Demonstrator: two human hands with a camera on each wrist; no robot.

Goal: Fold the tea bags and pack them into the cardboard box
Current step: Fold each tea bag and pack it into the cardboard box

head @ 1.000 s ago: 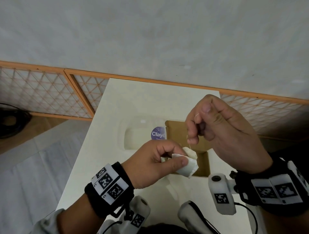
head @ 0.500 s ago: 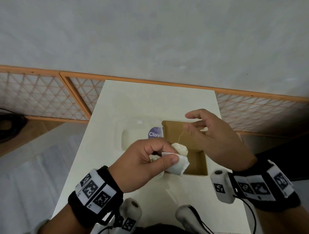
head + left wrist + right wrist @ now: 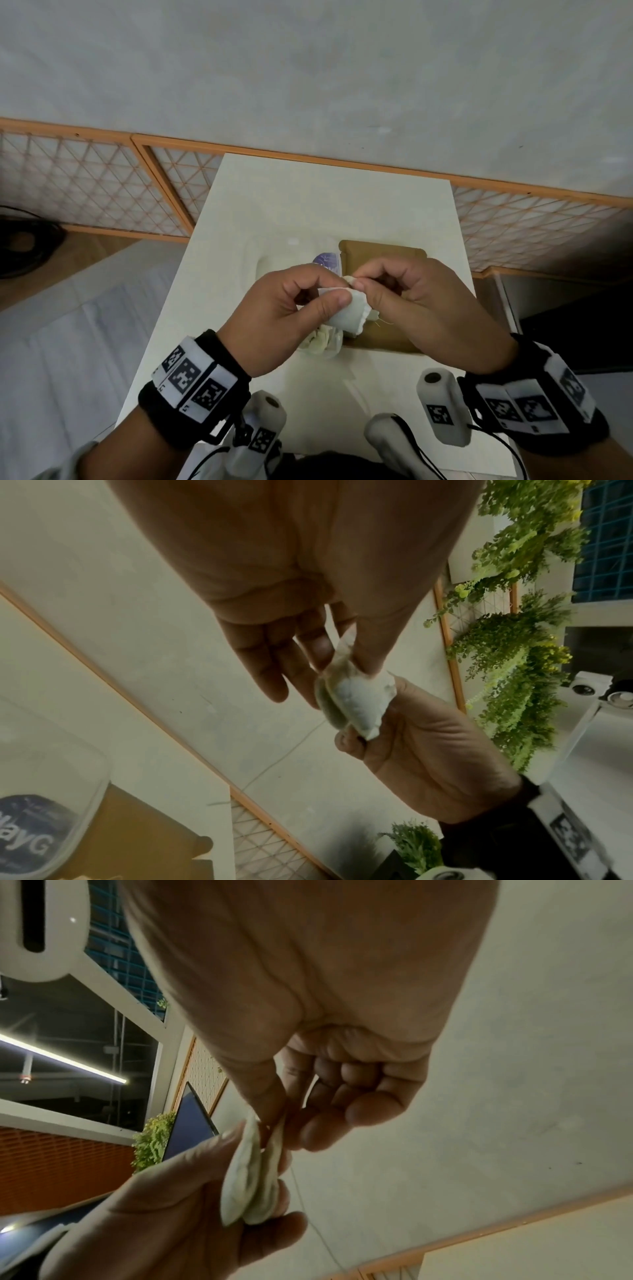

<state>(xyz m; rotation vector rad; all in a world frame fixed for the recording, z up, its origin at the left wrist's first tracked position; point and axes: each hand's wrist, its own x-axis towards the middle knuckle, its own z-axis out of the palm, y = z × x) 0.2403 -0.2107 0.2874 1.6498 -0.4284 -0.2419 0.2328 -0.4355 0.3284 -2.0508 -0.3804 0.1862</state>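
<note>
A folded white tea bag (image 3: 352, 312) hangs between both hands above the open brown cardboard box (image 3: 383, 255). My left hand (image 3: 337, 296) pinches its left part with thumb and forefinger. My right hand (image 3: 359, 282) pinches its top edge from the right. In the left wrist view the tea bag (image 3: 352, 704) shows its two folded halves, with a thin string trailing down. In the right wrist view the tea bag (image 3: 251, 1175) sits between my right thumb and the fingers of my left hand. Much of the box is hidden under my hands.
A clear plastic container (image 3: 322, 342) with more tea bags and a purple label (image 3: 327, 262) lies left of the box on the white table (image 3: 308, 205). An orange-framed lattice fence (image 3: 102, 192) runs behind the table. Plants (image 3: 520, 656) hang off to the side.
My right hand has come down from holding the string up and now pinches the tea bag itself. Both hands have drawn together over the box.
</note>
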